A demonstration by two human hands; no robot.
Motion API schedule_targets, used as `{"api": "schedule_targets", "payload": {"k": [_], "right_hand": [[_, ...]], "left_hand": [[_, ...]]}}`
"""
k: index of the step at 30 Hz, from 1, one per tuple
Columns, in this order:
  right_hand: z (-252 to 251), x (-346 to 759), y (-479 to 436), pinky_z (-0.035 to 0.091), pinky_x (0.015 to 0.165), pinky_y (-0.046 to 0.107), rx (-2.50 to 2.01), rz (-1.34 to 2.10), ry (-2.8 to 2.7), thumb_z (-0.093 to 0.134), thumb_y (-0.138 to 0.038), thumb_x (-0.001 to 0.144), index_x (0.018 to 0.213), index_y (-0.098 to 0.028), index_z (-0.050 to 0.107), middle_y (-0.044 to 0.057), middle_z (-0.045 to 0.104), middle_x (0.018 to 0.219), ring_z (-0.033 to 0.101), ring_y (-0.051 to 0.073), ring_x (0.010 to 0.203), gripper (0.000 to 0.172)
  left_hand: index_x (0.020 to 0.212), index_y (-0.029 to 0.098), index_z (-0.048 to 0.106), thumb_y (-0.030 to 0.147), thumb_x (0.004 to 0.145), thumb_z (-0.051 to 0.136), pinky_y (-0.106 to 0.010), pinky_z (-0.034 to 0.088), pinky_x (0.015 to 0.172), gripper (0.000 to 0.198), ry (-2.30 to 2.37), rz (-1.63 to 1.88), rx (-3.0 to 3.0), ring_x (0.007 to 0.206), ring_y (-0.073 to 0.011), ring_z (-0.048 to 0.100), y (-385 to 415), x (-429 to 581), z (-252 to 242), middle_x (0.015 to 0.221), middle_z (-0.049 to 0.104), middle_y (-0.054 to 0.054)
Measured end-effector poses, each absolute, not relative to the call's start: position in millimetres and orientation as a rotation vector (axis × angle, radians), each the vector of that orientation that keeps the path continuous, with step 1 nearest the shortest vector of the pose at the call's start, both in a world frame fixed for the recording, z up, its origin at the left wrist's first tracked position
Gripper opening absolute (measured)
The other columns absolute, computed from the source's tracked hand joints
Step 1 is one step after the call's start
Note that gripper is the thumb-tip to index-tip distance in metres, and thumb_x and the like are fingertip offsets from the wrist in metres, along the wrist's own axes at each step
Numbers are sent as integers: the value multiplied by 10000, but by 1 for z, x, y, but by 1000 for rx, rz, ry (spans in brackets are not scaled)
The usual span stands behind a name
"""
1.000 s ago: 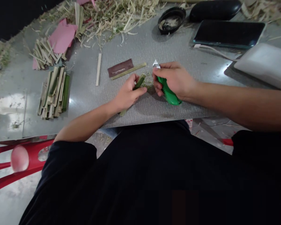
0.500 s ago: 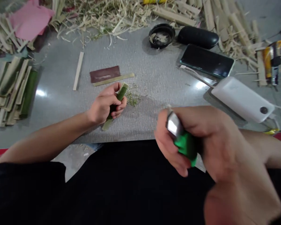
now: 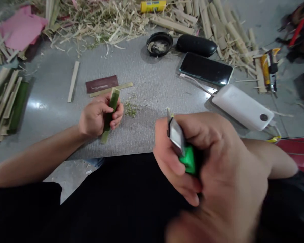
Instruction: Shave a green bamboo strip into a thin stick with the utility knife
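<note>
My left hand (image 3: 98, 113) is closed around a green bamboo strip (image 3: 112, 103), which tilts upright just above the near part of the table. Close to the camera, my right hand (image 3: 205, 152) grips a utility knife (image 3: 178, 138) with a green handle and a metal front; its short blade points up and away. Fine green shavings (image 3: 131, 107) lie on the table between the hands. Beyond the left hand are a dark red-brown rectangular piece (image 3: 102, 84) and a thin pale strip (image 3: 124, 86) touching its near edge. Another pale strip (image 3: 73, 81) lies farther left.
Bamboo pieces (image 3: 7, 104) are stacked at the left, near pink paper (image 3: 22, 28). Curly shavings (image 3: 98, 20) cover the far side. Toward the right lie a black bowl (image 3: 159, 44), black case (image 3: 196, 45), phone (image 3: 206, 67), white power bank (image 3: 243, 106) and yellow cutter (image 3: 266, 69).
The camera view has shifted, so the table things appear farther left. Both hands keep their holds; the bamboo strip stands a little more upright, and the knife's blade shows more clearly.
</note>
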State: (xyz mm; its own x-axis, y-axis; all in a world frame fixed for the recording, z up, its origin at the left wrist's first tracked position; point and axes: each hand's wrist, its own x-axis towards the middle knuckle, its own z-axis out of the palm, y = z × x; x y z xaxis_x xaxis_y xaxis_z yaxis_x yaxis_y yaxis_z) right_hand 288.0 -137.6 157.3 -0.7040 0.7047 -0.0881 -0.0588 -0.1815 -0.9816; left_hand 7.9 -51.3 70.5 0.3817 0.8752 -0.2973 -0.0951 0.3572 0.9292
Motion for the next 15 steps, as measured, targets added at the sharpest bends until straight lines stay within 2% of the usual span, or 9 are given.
{"api": "schedule_targets", "payload": {"k": [2,4,6,9,11,15], "right_hand": [[151,287,-125,508,459,316,-738,1880,-1463,1015,-250,964,829,-307,531,-38,657,727,584,167,576,506],[140,288,-108,517,485,279,-738,1880,-1436,1053,-367,1061,857,-286,623,-44,647,719,612,147,573,483],[127,289,-89,541,540,282,-846,1825,-1415,924,-481,1240,902,-258,697,-33,637,664,610,147,544,464],[105,285,-64,592,573,300,-802,1931,-1419,714,-521,1375,913,-236,688,-12,631,657,637,161,528,542],[89,280,-52,568,549,276,-748,1942,-1464,665,-528,1398,926,-223,695,-12,637,627,636,151,492,562],[57,270,-38,537,484,248,-626,1991,-1534,840,-649,1294,1004,-218,709,-21,680,626,652,157,471,535]], "left_hand": [[862,275,667,257,767,706,-379,357,522,105,991,809,1012,552,-152,460,-48,5,60,640,548,12],[849,271,663,331,746,686,-396,412,532,122,916,871,1048,527,-153,480,-44,5,54,591,460,14],[846,265,632,337,754,680,-374,409,523,127,928,881,1037,510,-143,485,-43,8,54,597,446,23],[858,291,563,338,696,719,-336,408,462,229,902,781,1037,434,-144,425,-43,16,63,574,423,67],[896,290,602,319,685,717,-305,391,425,242,909,776,1031,392,-146,418,-45,21,69,551,434,83],[863,263,673,311,670,722,-286,425,396,205,870,770,1004,362,-155,489,-47,28,68,522,510,60]]}}
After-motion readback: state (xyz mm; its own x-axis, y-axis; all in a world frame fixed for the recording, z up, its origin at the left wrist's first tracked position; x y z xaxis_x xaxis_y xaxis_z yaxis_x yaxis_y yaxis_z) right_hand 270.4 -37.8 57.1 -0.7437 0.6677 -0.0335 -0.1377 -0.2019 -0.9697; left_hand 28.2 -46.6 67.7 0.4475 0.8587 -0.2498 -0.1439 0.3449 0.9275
